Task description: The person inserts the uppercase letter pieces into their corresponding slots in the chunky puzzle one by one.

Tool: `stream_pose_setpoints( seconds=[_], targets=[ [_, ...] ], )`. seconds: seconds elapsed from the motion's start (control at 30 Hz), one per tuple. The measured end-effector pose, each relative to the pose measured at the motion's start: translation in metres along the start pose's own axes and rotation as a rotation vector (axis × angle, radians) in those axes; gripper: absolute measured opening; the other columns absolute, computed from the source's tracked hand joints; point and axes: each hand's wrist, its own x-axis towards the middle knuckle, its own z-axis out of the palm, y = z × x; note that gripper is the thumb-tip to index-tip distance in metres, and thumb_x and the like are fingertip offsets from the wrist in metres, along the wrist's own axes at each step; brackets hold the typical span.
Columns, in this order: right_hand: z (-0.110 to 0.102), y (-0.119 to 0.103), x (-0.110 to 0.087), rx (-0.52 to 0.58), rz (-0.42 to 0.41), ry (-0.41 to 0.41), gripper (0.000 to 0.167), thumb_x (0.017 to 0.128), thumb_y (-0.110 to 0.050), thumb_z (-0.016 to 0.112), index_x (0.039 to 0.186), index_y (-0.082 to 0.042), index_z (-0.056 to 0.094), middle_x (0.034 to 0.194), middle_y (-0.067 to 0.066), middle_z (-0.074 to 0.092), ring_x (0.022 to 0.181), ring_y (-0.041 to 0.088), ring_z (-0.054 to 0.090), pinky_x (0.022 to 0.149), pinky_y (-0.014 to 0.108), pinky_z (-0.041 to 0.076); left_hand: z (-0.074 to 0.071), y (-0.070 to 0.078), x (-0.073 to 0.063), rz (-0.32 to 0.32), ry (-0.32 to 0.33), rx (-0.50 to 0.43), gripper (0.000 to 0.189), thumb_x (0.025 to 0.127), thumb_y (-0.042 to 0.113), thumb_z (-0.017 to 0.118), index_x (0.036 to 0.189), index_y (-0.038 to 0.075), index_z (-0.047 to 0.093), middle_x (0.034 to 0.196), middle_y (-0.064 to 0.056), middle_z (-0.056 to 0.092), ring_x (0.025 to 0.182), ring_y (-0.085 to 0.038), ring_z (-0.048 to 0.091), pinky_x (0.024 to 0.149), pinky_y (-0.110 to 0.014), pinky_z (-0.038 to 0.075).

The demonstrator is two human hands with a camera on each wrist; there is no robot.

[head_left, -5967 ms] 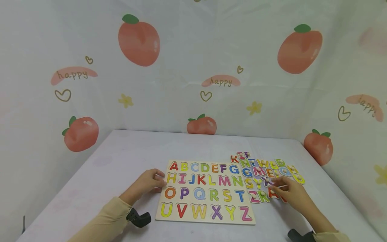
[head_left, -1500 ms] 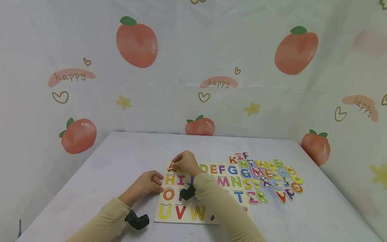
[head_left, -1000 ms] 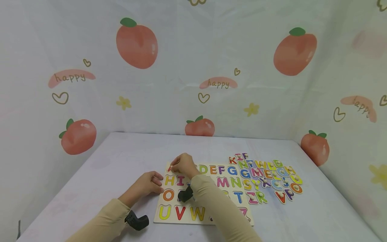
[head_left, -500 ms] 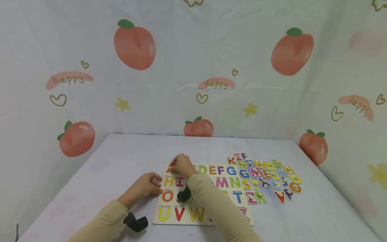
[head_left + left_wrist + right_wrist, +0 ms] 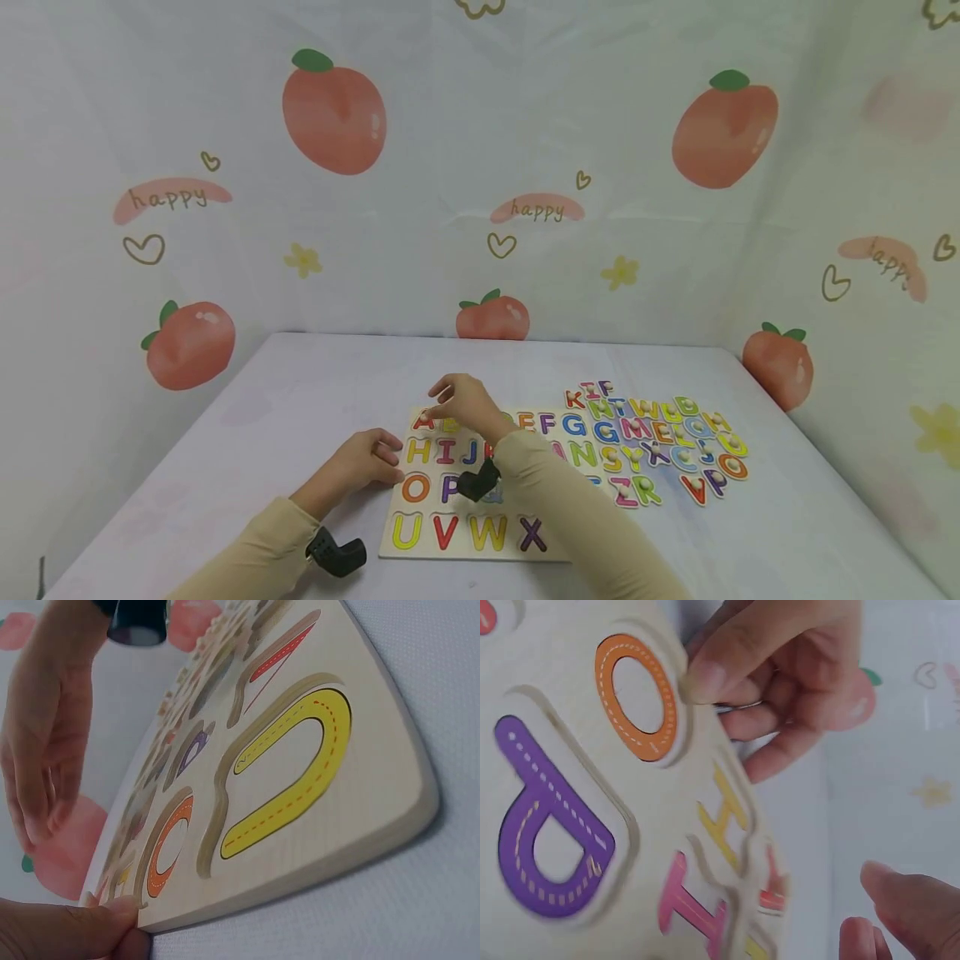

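Observation:
A wooden alphabet puzzle board (image 5: 427,510) with letter recesses lies on the table. My left hand (image 5: 358,467) grips its left edge; the right wrist view shows the left thumb (image 5: 709,679) on top beside the orange O. At the far left corner, a red letter A piece (image 5: 424,423) sits at the A recess. My right hand (image 5: 471,408) is above the A and B, thumb close to the A piece, fingers apart and holding nothing. In the right wrist view its thumb (image 5: 915,904) stands away from the board. The right forearm hides several recesses at the board's right.
Loose letter pieces with knobs lie right of the board, among them a pink M (image 5: 636,428), an orange O (image 5: 732,465) and a red V (image 5: 693,490). A few, such as the red K (image 5: 574,399), lie by the board's far right corner. A patterned cloth (image 5: 420,250) hangs behind.
Six seconds ago my right hand was at the red A among the loose pieces; it then carried it to the far left recess. Now its fingers have let go and lifted slightly. The left hand stays.

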Motion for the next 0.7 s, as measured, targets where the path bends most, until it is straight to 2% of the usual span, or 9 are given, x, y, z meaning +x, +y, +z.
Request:
stream_pose_setpoints(
  seconds=[0.2,0.43,0.7],
  targets=[
    [-0.037,0.013,-0.017,0.050,-0.052,0.038,0.030,0.082,-0.017,0.076,0.109,-0.005,0.067,0.101,0.008,0.066,0.092,0.020,0.062,0.078,0.034,0.052,0.002,0.000,-0.001,0.011,-0.002,-0.002,0.043,0.072,0.002,0.080,0.110,-0.001,0.059,0.085,-0.008,0.061,0.071,-0.017,0.057,0.064,-0.028,0.050],
    [-0.083,0.033,-0.043,0.063,-0.031,0.153,0.023,0.083,-0.015,0.076,0.104,-0.010,0.069,0.097,0.005,0.066,0.091,0.019,0.065,0.079,0.033,0.054,0.001,0.001,-0.002,0.000,-0.001,0.001,0.043,0.074,0.004,0.079,0.111,-0.001,0.059,0.086,-0.008,0.061,0.071,-0.017,0.057,0.065,-0.029,0.050],
    [-0.125,0.067,-0.077,0.028,-0.031,0.230,0.024,0.086,-0.015,0.073,0.108,-0.008,0.067,0.096,0.008,0.065,0.090,0.021,0.066,0.078,0.030,0.054,0.001,0.001,-0.003,-0.009,0.002,0.009,0.043,0.074,0.005,0.079,0.112,-0.001,0.059,0.086,-0.007,0.061,0.072,-0.017,0.057,0.065,-0.028,0.050]
  ],
)
